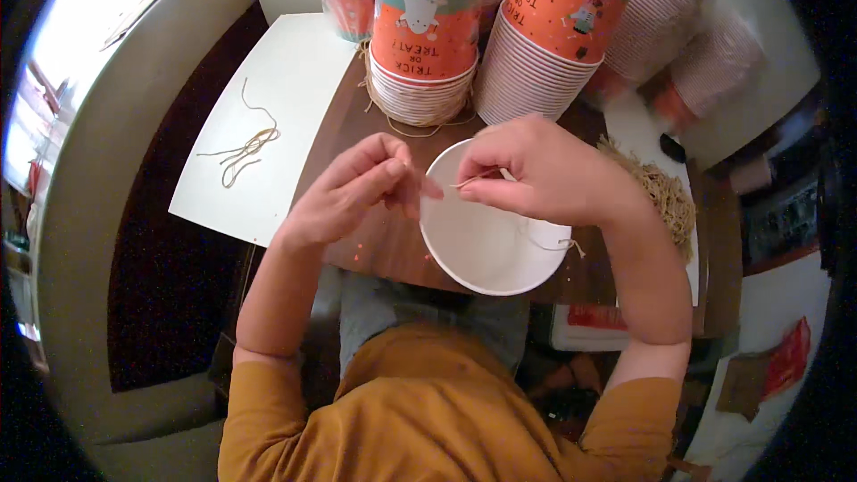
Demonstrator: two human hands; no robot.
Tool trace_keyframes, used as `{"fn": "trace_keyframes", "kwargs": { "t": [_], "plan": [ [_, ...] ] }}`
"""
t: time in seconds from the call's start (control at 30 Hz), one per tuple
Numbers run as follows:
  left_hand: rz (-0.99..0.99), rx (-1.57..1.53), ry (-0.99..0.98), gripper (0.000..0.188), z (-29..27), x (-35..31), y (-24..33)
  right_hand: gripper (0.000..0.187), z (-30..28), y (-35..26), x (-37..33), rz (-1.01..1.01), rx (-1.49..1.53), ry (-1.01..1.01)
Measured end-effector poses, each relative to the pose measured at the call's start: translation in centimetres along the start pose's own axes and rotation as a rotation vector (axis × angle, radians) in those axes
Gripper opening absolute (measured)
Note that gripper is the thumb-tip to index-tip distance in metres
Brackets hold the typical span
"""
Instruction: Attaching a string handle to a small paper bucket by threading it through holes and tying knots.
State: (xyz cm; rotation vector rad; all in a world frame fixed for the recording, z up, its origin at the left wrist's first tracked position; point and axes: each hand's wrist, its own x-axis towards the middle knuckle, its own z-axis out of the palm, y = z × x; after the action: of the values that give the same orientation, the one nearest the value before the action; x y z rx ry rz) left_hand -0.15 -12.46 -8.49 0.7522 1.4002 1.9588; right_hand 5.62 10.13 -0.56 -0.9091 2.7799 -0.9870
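Orange cup stacks (427, 45) behind white bowl (486, 241)

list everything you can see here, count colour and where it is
paper bowl: one, white, on the table edge under the right hand
string piece: one, tan, pinched over the bowl
stacks of cups: two near, orange and teal, upside down behind the hands; more blurred striped stacks behind
loose strings: a few, tan, on the white sheet at left
white sheet: one, on the table's left part
twine bundle: one, tan, right of the bowl
table: one, dark brown
left hand: fingers curled beside the bowl rim
right hand: fingers pinching the string
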Motion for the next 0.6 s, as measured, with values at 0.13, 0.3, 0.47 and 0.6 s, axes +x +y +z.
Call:
{"fn": "trace_keyframes", "kwargs": {
  "t": [0.13, 0.3, 0.47, 0.6],
  "plan": [
    [0.04, 0.173, 0.155, 0.01, 1.4, 0.4, -1.0, 0.015, 0.2, -1.5, 2.1, -0.019, 0.14, -0.085],
    [-0.064, 0.104, 0.137, 0.009, 2.3, -0.3, -1.3, 0.016, 0.8, -0.7, 4.2, 0.004, 0.285, -0.154],
    [-0.185, -0.302, 0.037, 0.013, 3.0, -1.6, -1.3, 0.017, 1.8, -0.2, 4.3, 0.152, 0.432, -0.275],
    [-0.132, 0.001, 0.033, 0.016, 3.4, -2.1, -1.5, 0.019, 2.9, -0.6, 2.8, 0.162, 0.185, 0.08]
  ]
}}
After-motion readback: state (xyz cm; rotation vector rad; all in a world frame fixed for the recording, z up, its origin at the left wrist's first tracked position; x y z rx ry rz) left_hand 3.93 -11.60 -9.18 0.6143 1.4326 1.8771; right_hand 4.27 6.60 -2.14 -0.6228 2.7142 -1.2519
